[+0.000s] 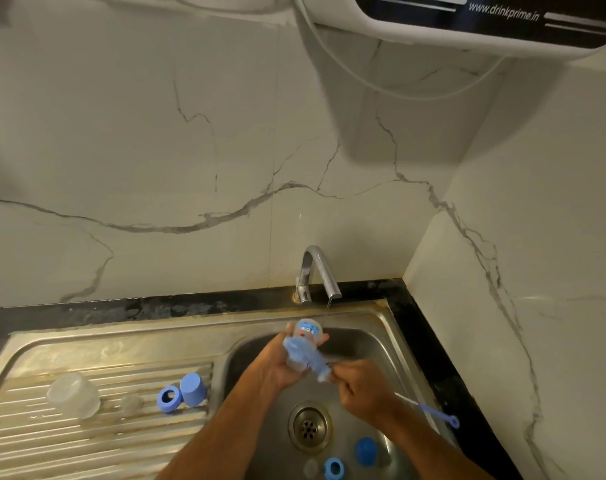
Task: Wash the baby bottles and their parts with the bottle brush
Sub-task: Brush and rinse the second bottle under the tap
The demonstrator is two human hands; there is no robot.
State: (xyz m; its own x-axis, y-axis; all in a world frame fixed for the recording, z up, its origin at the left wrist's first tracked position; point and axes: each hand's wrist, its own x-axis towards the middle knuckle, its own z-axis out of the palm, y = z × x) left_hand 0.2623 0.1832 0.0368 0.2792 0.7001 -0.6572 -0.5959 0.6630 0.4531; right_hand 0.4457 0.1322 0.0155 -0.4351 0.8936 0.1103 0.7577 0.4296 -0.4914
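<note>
Hands over the sink [381,327]: left [277,370] grips a baby bottle [306,332], right [362,388] grips the bottle brush [312,360]

Only 1 view is given, from a wide-angle camera worn on the person's head. It looks forward and steeply down over a steel sink [391,327] set in a dark bench [429,327], facing the marble wall [190,150] behind it. Both forearms enter from the bottom edge, so the basin lies close beneath the lens. The tap [317,271] sits near the middle, the drainboard [97,438] at lower left, and a wall appliance [467,22] crosses the top right corner. Straight lines bend toward the edges.
</note>
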